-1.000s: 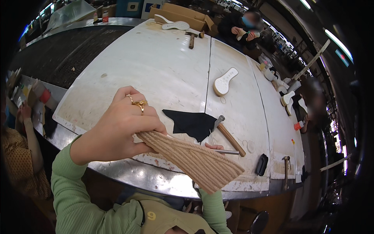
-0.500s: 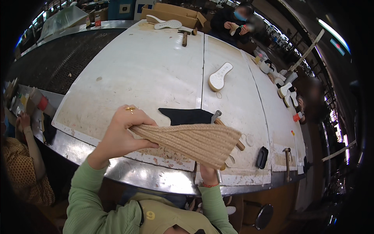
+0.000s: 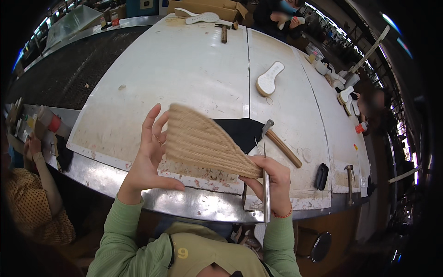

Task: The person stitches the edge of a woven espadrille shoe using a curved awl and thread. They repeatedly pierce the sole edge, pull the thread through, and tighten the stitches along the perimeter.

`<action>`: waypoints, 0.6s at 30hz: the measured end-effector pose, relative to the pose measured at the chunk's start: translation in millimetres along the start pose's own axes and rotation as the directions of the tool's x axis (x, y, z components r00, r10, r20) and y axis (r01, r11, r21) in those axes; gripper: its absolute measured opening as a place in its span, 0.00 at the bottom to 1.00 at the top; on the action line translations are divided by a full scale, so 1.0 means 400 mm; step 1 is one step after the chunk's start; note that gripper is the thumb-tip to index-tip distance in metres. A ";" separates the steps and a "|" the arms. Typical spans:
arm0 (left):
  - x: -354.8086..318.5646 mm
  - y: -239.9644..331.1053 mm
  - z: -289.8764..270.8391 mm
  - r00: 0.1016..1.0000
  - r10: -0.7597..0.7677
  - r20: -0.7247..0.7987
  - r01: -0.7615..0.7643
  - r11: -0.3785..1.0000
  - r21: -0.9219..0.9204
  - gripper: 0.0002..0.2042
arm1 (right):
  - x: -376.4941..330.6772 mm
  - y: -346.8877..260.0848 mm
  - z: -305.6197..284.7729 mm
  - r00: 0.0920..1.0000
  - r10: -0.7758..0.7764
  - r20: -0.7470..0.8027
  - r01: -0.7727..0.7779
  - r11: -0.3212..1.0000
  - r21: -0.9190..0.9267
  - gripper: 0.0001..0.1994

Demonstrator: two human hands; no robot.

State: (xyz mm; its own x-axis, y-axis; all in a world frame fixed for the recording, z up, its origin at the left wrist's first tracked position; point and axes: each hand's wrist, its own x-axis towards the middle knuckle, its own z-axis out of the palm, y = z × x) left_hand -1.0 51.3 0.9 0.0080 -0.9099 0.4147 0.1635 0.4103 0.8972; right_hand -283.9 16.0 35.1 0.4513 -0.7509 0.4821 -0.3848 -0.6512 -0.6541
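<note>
A tan wedge sole point(image 3: 198, 141), covered in braided rope, is held over the table's near edge. My right hand point(image 3: 276, 182) is closed on its narrow end, fingers and thumb pinching it. Along the same hand lies a slim silver tool point(image 3: 266, 196) with a pointed tip. At the sole's tall end, my left hand point(image 3: 146, 159) is open, with fingers raised and thumb stretched out beneath. Behind the sole lies a black piece of material point(image 3: 240, 131), partly hidden. A hammer point(image 3: 284, 147) with a wooden handle rests beside it.
The white-covered table point(image 3: 184, 69) bears a white-bottomed sole point(image 3: 270, 79), another hammer point(image 3: 224, 33) and a black oblong item point(image 3: 322, 176). More soles point(image 3: 202, 18) lie at the far edge by a cardboard box point(image 3: 217, 8). Co-workers sit at the left, back and right.
The sole has swung round: its narrow end was in my left hand and is now in my right. My left hand has let go and opened; my right hand has come into view.
</note>
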 end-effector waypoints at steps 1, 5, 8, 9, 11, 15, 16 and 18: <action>-0.002 0.002 -0.008 0.999 0.043 0.009 -0.044 0.991 0.124 0.70 | 0.010 0.001 0.001 0.997 -0.063 0.035 0.064 0.998 -0.023 0.18; 0.005 0.014 -0.032 0.978 0.205 0.029 -0.195 0.864 0.464 0.60 | 0.032 -0.019 -0.013 0.980 -0.099 0.174 0.113 0.991 -0.071 0.18; -0.003 0.026 -0.037 0.972 0.217 0.095 -0.233 0.813 0.533 0.50 | 0.039 -0.029 -0.031 0.974 -0.061 0.219 0.086 0.991 -0.107 0.19; -0.004 0.023 -0.037 0.971 0.222 0.089 -0.235 0.817 0.527 0.48 | 0.040 -0.028 -0.035 0.974 -0.046 0.224 0.075 0.990 -0.121 0.19; -0.006 0.013 -0.032 0.970 0.231 0.079 -0.238 0.824 0.515 0.45 | 0.044 -0.021 -0.036 0.974 -0.048 0.223 0.078 0.988 -0.131 0.19; -0.031 -0.014 -0.023 0.980 0.199 0.015 -0.178 0.838 0.515 0.44 | 0.052 -0.013 -0.030 0.973 -0.021 0.230 0.056 0.987 -0.149 0.18; -0.036 -0.019 -0.015 0.981 0.195 -0.006 -0.165 0.843 0.512 0.44 | 0.053 -0.009 -0.028 0.973 -0.016 0.231 0.052 0.987 -0.154 0.18; -0.054 -0.034 -0.001 0.984 0.173 -0.027 -0.130 0.824 0.552 0.44 | 0.053 0.004 -0.023 0.973 0.040 0.226 0.005 0.981 -0.193 0.18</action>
State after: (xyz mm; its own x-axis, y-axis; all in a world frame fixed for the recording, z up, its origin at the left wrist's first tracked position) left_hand -3.1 65.2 -20.4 0.0625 -0.8263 0.5598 -0.4108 0.4899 0.7690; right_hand -282.2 -1.9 49.5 0.6059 -0.7321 0.3113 -0.5311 -0.6636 -0.5269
